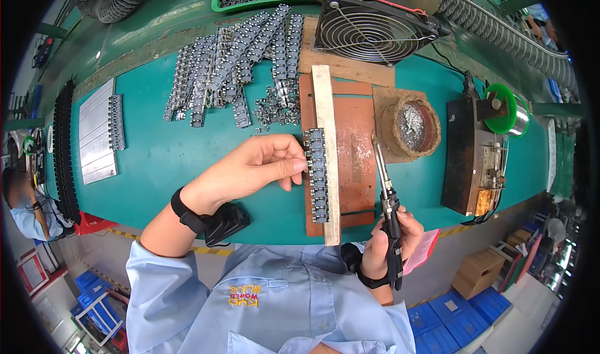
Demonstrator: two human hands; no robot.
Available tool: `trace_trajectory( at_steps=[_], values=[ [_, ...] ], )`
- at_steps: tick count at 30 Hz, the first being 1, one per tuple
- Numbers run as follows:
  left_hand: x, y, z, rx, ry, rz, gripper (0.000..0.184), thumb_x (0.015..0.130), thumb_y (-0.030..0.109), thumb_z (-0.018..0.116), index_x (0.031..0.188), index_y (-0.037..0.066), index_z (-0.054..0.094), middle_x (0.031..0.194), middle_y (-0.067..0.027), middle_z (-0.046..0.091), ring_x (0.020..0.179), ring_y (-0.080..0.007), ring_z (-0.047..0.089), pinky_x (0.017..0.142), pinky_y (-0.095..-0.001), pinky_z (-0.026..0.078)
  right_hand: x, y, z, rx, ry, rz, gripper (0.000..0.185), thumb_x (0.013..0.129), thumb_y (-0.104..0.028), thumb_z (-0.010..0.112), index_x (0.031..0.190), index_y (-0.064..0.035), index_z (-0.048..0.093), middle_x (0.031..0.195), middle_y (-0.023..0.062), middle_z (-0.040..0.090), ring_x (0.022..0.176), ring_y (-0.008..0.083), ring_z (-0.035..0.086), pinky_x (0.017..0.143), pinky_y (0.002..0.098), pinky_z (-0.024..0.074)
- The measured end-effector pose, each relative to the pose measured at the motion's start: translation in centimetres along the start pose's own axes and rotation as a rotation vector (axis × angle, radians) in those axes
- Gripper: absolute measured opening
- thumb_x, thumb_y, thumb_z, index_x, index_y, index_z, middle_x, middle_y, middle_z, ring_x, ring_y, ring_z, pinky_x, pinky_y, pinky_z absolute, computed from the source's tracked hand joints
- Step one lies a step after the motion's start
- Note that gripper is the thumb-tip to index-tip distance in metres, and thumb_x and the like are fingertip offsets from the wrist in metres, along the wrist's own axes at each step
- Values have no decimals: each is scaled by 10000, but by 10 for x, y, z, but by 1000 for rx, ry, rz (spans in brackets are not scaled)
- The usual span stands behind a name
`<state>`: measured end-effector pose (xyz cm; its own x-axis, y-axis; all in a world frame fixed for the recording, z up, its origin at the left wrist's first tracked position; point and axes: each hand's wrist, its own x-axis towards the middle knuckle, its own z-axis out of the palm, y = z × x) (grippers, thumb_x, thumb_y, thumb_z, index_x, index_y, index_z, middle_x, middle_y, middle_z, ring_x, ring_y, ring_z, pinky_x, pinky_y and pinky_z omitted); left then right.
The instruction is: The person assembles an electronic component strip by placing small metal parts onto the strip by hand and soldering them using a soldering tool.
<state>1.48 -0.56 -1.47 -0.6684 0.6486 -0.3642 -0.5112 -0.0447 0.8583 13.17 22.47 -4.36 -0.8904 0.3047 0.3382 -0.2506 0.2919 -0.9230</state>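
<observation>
My left hand is closed in a pinch, thumb and forefinger at the left edge of a strip of small circuit boards. Whatever sits between those fingertips is too small to make out. The strip lies along a pale wooden bar, which crosses a reddish-brown board. In my right hand is a soldering iron, gripped by its black handle. Its tip points away from me, over the gap between the brown board and a round pot of silvery metal bits.
Piled board strips and loose small parts lie behind my left hand. A black fan stands at the back. Right of the pot are a dark box-shaped device and a green solder spool. Metal plates lie left.
</observation>
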Motion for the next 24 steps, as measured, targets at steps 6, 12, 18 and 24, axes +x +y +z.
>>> trace_trajectory(
  at_steps=[6,12,18,24],
  values=[
    [0,1,2,-13,30,8,150,877,182,526,840,37,527,748,-17,565,688,-81,537,629,-214,445,3,-13,-2,117,-8,67,478,735,-365,675,984,-25,449,728,52,455,616,131,413,581,237,343],
    [0,0,0,-4,-5,3,174,880,201,528,869,27,537,776,-14,567,690,-77,524,638,-215,439,17,-29,-14,158,-362,-85,381,674,-155,724,953,-18,504,649,74,529,625,204,480,619,307,397],
    [0,-1,0,-15,6,16,165,879,194,527,864,30,540,770,-14,571,684,-77,526,633,-216,440,24,-35,-7,78,-424,-138,390,640,-125,743,944,-18,523,603,73,539,568,199,475,563,300,396],
    [0,-1,0,-25,13,9,142,874,165,530,860,25,542,752,-20,571,675,-80,536,629,-211,445,23,-39,-7,58,-422,-86,377,629,-99,739,933,-14,534,600,71,538,564,196,480,582,300,397]
  ],
)
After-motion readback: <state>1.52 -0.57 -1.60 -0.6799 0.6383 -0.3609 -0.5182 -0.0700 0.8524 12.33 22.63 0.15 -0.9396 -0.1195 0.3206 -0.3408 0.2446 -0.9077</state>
